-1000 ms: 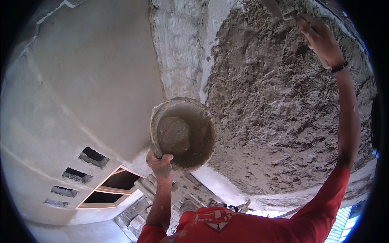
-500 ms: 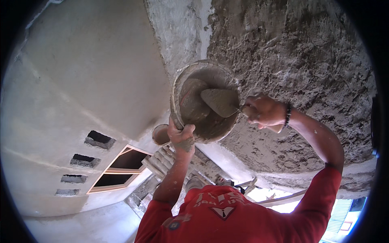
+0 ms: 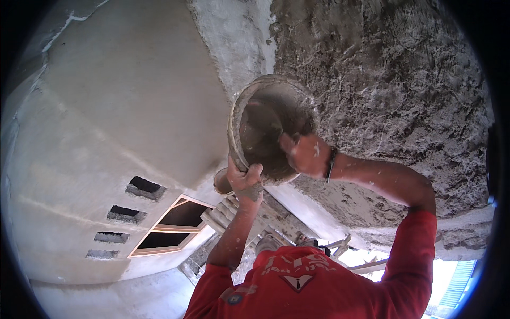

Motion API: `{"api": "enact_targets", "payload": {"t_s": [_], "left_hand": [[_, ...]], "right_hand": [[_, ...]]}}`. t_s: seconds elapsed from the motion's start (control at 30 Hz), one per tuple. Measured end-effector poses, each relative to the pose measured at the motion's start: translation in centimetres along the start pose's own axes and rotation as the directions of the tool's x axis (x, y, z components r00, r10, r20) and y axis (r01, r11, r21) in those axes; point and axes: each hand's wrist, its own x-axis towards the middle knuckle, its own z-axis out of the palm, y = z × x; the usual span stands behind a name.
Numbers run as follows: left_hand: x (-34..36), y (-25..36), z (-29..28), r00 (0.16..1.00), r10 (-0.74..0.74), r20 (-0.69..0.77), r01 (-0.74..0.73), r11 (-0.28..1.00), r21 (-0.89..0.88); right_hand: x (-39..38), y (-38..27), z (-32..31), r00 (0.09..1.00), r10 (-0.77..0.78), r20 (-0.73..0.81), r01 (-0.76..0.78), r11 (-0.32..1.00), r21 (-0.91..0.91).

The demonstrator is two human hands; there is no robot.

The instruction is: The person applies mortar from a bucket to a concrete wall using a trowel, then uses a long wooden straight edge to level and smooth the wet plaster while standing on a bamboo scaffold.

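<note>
A mortar-caked bucket point(image 3: 237, 114) is tilted toward me, its mouth facing me and wet grey mortar inside. My left hand point(image 3: 245, 181) grips its near rim from below left, thumb over the edge and mortar smeared on the wrist. At the right side of the mouth is my right hand point(image 3: 308, 155), closed round the handle of a trowel and slightly blurred. In the dark inside of the bucket the trowel's blade is hard to make out. A dark bracelet circles my right wrist.
Rough grey mortar covers the wall point(image 3: 393, 95) on the right; a smooth wall point(image 3: 133, 95) spans the left. Below are several rectangular holes, a wood-framed opening point(image 3: 172, 226), a second bucket point(image 3: 222, 182) and scaffold planks point(image 3: 223, 215).
My right hand has moved left and down into the bucket's mouth, taking the trowel deeper inside. The blade showed plainly before. My left hand keeps hold of the rim.
</note>
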Motion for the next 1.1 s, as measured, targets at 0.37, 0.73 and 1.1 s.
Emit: {"api": "enact_targets", "payload": {"t_s": [0.37, 0.73, 1.1], "left_hand": [[-0.4, 0.4, -1.2, 0.998, -0.064, -0.010, 0.064, 0.998, -0.030], [-1.0, -0.6, -1.0, 0.997, -0.077, 0.026, 0.073, 0.991, 0.114], [-0.8, -1.6, 0.1, 0.991, 0.080, 0.103, -0.107, 0.951, 0.291]], "right_hand": [[-1.5, 2.5, -3.3, 0.995, -0.102, -0.007, 0.073, 0.759, -0.647], [-3.3, 2.2, -3.7, 0.998, -0.025, -0.060, -0.019, 0.776, -0.631], [-3.8, 9.8, 5.0, 0.995, -0.080, 0.065, 0.081, 0.997, -0.010]]}}
